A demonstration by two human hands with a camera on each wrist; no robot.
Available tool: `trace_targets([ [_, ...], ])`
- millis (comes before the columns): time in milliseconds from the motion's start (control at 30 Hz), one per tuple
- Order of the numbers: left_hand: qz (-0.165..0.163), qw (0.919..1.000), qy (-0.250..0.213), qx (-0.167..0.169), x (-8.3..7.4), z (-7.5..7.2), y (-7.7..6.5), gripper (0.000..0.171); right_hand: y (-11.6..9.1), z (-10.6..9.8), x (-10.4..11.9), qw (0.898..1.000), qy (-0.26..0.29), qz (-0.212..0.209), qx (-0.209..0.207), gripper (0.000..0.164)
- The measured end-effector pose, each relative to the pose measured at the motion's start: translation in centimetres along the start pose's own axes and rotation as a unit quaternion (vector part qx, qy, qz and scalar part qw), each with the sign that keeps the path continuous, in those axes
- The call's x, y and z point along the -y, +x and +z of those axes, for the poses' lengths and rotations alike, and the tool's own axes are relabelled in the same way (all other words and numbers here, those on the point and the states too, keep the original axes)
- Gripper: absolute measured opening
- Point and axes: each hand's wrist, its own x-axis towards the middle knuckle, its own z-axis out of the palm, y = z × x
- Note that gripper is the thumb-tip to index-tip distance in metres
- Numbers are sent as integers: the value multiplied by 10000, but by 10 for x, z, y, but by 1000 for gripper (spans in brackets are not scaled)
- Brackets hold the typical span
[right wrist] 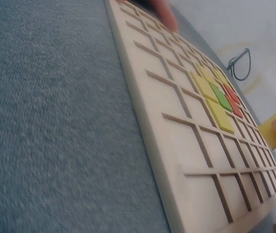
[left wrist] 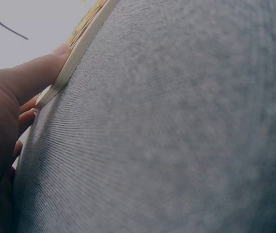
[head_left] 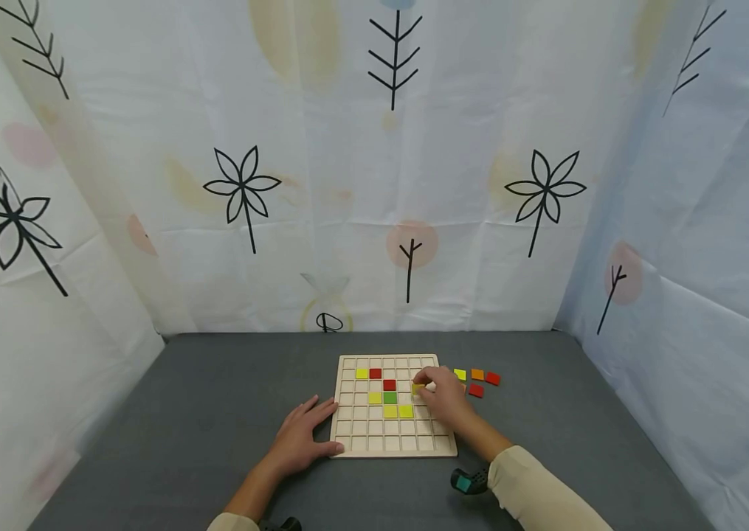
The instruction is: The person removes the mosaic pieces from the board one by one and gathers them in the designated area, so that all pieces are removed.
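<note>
A light wooden grid board (head_left: 354, 444) lies on the table. Colored square tiles sit in some of its cells: a green tile (head_left: 390, 398), red ones (head_left: 389, 385) and several yellow ones (head_left: 406, 411). My right hand (head_left: 446, 400) pinches a yellow tile (right wrist: 269, 132) between thumb and fingertips over the right part of the grid. At the board's left edge rests my left hand (head_left: 301, 436), fingers extended and spread. Its thumb (left wrist: 43, 73) lies against the near left corner in the left wrist view, with the other fingers along the left side.
Loose tiles lie on the table right of the board, among them a red tile (head_left: 493, 378), an orange tile (head_left: 477, 374) and a yellow tile (head_left: 460, 375), partly behind my right hand. The gray table (head_left: 215, 398) ends at patterned white curtains (head_left: 321, 258).
</note>
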Motion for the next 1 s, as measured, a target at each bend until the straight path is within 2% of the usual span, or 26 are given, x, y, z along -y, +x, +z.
trace_targets([
  [133, 16, 10000, -7, -5, -1, -1, 0, 83, 0, -7, -4, 9998, -143, -51, -114, 15],
  [400, -46, 10000, 5, 23, -2, 0, 0, 82, -2, -24, -13, 9997, -183, 109, -119, 15],
  [600, -44, 10000, 14, 8, -2, 0, 0, 82, -3, -39, -20, 9992, -238, 39, -330, 13],
  [800, -47, 10000, -19, 5, -2, 0, 0, 82, -3, -51, -26, 9991, -215, 219, -300, 12],
  [1000, -72, 10000, 4, 6, -3, 0, -1, 83, -6, -59, -34, 9982, -427, 62, -425, 12],
])
